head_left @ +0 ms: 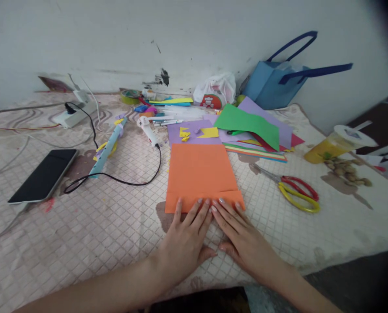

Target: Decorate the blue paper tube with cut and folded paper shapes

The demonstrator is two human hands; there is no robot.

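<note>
An orange sheet of paper [199, 167] lies in front of me, its near edge folded over into a strip. My left hand [189, 241] rests flat on the left part of that fold, fingers spread. On the right part of the same fold lies my right hand [241, 234], fingers stretched out and the thumb near the left thumb. Just beyond the orange sheet is a purple sheet [174, 132] with yellow paper cutouts [209, 132] on it. Red and yellow handled scissors [293, 189] lie to the right of my hands.
A corded white glue gun [147, 130], a decorated blue strip [107, 150] and a phone [45, 174] lie on the left. Coloured paper [249, 124] is piled back right. A drink cup [334, 145] stands far right, a blue bag [269, 84] by the wall.
</note>
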